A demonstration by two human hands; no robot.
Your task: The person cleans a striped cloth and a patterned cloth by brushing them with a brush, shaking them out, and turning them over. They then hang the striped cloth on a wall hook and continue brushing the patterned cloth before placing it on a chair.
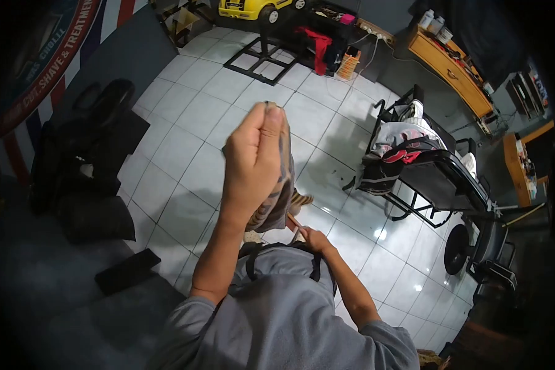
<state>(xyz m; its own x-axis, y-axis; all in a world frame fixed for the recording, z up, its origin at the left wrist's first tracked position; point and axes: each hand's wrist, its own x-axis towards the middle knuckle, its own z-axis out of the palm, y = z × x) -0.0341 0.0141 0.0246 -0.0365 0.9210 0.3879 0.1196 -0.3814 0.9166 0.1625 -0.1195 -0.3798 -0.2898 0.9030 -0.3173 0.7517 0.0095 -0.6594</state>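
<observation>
My left hand point(253, 163) is raised in the middle, its fingers closed on the top of a patterned grey-brown cloth point(282, 194). The cloth hangs down behind and beside the hand, with a striped part sticking out on its right. Lower down, at waist height, my right hand point(315, 240) is closed close to the bottom of the cloth. A thin brown piece point(293, 222) shows at its fingertips; whether this is part of the cloth or a separate thing cannot be made out.
At the right stands a black-framed chair point(438, 179) with clothes point(407, 139) on it. Wooden shelves point(453, 71) line the wall. A black metal frame point(262, 61) stands on the tiled floor ahead, near a yellow toy car point(246, 8). Dark furniture point(95, 216) is at the left.
</observation>
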